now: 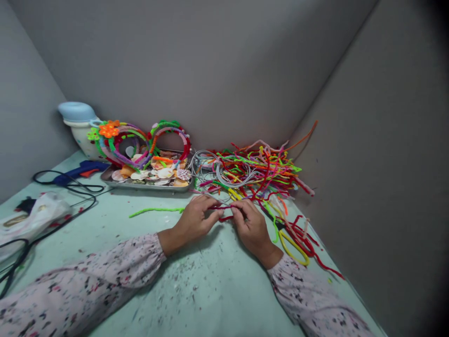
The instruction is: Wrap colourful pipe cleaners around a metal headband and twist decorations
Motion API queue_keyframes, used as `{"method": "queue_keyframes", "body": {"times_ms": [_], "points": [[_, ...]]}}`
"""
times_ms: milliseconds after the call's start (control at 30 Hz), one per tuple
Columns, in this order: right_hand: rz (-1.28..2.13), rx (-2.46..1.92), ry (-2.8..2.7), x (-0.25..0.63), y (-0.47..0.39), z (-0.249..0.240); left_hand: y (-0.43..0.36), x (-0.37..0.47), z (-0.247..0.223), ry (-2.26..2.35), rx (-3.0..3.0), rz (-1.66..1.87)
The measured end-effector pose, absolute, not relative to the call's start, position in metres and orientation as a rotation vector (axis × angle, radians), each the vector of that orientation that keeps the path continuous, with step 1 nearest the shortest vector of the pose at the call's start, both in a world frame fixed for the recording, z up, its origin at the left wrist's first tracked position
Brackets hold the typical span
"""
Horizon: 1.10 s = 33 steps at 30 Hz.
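Note:
Between my hands runs a dark red pipe cleaner point(220, 208), with a short red end hanging just below it. My left hand point(198, 217) has its fingers closed on one part of it. At the other end my right hand point(250, 224) pinches it between thumb and forefinger. A bright green pipe cleaner point(156, 210) sticks out to the left from behind my left hand; its other end is hidden. Thin grey wire shows just above my fingertips.
A metal tray point(154, 188) of shells bears fuzzy headbands point(170, 124). Behind my hands lie coiled wire point(238, 185) and a pile of pipe cleaners point(277, 168). Yellow-handled scissors point(294, 248) rest right. A blue glue gun point(80, 171), black cord, plastic bag point(42, 213) and lidded cup point(82, 133) are left.

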State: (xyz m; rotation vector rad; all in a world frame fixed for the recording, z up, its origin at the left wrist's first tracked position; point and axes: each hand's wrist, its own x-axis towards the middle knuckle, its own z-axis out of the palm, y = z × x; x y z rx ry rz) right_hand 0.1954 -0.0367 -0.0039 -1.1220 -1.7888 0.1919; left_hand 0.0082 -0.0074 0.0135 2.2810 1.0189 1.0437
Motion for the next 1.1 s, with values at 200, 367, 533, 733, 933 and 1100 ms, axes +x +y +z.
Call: {"method": "queue_keyframes", "body": {"times_ms": [200, 367, 533, 733, 933, 1100], "points": [[0.197, -1.105, -1.862, 0.1929, -0.0380, -0.0049, -0.0079, 0.0118, 0.0124, 1.086, 2.211, 1.076], [0.239, -1.123, -1.868, 0.1915, -0.0389, -0.0069, -0.0075, 0.0127, 0.0125, 1.100, 2.128, 1.072], [0.273, -1.111, -1.878, 0.1929, -0.0376, -0.0072, -0.0077, 0.0125, 0.0137, 1.129, 2.064, 1.078], [0.262, -1.045, -1.925, 0.1945, -0.0357, -0.0113, -0.0072, 0.0119, 0.0123, 1.137, 2.007, 1.095], [0.148, -1.015, -1.969, 0.1950, -0.0367, -0.0124, -0.0095, 0.0127, 0.0128, 1.150, 1.869, 1.073], [0.101, -1.032, -2.009, 0.1953, -0.0377, -0.0127, -0.0113, 0.0132, 0.0134, 1.125, 1.774, 1.085]]}}
